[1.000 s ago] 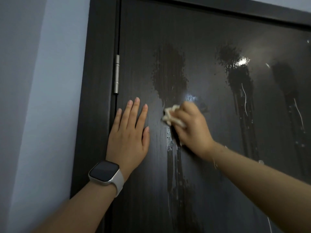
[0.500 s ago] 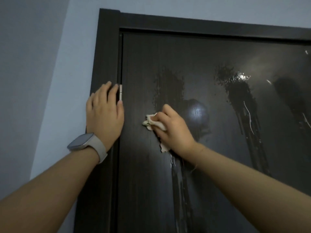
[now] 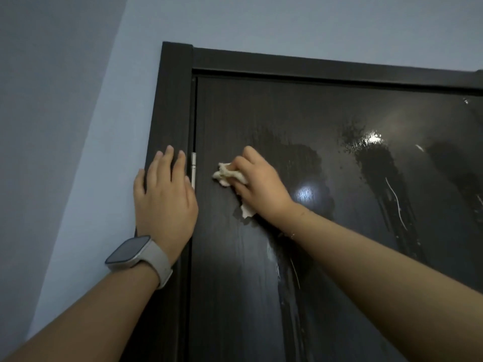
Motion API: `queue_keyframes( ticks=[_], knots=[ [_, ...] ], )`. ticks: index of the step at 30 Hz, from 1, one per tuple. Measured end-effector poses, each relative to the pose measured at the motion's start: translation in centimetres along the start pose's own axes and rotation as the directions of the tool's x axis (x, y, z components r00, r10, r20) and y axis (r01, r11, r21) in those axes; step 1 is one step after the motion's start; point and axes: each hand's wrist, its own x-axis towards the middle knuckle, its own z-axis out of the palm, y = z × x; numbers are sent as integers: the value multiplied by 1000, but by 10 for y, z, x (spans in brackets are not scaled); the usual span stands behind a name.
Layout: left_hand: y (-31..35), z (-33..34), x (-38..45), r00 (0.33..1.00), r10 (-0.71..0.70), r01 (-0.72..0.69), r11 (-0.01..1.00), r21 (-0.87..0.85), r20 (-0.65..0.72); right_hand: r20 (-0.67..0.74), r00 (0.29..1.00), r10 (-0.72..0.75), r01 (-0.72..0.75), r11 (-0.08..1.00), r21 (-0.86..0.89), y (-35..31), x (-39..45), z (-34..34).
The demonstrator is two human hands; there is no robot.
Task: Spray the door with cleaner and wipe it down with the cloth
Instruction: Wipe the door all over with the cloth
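The dark brown door [image 3: 261, 113] fills the view, with wet streaks of cleaner running down its middle and right side. My right hand [image 3: 257, 188] presses a crumpled pale cloth [image 3: 226, 175] against the door near its hinge edge. A corner of the cloth pokes out below the palm. My left hand [image 3: 164, 202] lies flat with fingers apart on the door frame [image 3: 172, 100], beside the metal hinge [image 3: 193, 168]. A grey watch sits on that wrist. No spray bottle is in view.
A pale blue-grey wall [image 3: 91, 126] runs along the left of the frame and above the door. A wall corner shows at the far left. A bright light reflection glares on the wet door surface [image 3: 308, 194].
My left hand slid left from the door panel onto the frame. My right hand moved the cloth left towards the hinge edge. The view tilted up, showing the door's top.
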Motion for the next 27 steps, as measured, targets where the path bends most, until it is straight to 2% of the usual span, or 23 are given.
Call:
queue_keyframes(
  ticks=[1,3,5,7,8,10,12,13,15,16,17,19,22,24,25,27],
  knots=[
    [-2,1,0,1000,6,-6,1000,-3,-12,-38,998,40,-41,999,-36,17,5,-7],
    [-3,2,-2,999,20,-21,1000,-3,-29,-201,962,185,-213,969,-128,58,19,-27],
    [-2,4,-3,999,25,-25,999,20,-31,-339,867,365,-439,882,-171,92,30,-44],
    [-2,5,-4,999,18,-17,999,40,-31,-404,787,466,-569,802,-184,99,40,-44],
    [-1,5,-4,999,19,-18,999,42,-30,-416,787,456,-569,797,-202,90,46,-37],
    [0,4,-4,999,28,-27,999,36,-28,-359,866,347,-441,869,-224,54,56,-13],
    [1,3,-3,999,25,-24,999,27,-34,-214,958,193,-232,957,-174,11,64,17],
    [-1,2,-2,999,27,-27,999,23,-36,-131,982,138,-158,975,-158,-6,66,26],
    [-6,0,-1,998,56,-55,998,13,-34,-49,997,51,-57,989,-138,-11,69,29],
    [-10,-2,0,997,72,-72,997,12,-33,-70,997,29,-38,991,-132,-1,72,23],
    [-15,-4,0,996,85,-84,996,10,-33,-119,992,48,-64,989,-134,15,77,15],
    [-19,-5,1,995,98,-98,995,-2,-26,-250,951,183,-237,950,-205,58,85,-7],
    [-17,-3,0,995,91,-91,996,-15,-30,-403,815,415,-543,790,-285,115,82,-43],
    [-14,-1,0,995,90,-91,996,-21,-32,-448,763,467,-619,727,-297,119,89,-44],
    [-12,-1,0,995,93,-94,995,-23,-32,-442,769,462,-616,720,-320,110,97,-37],
    [-12,-2,0,995,93,-94,996,-11,-32,-354,845,401,-515,787,-339,75,117,-11]
  ],
)
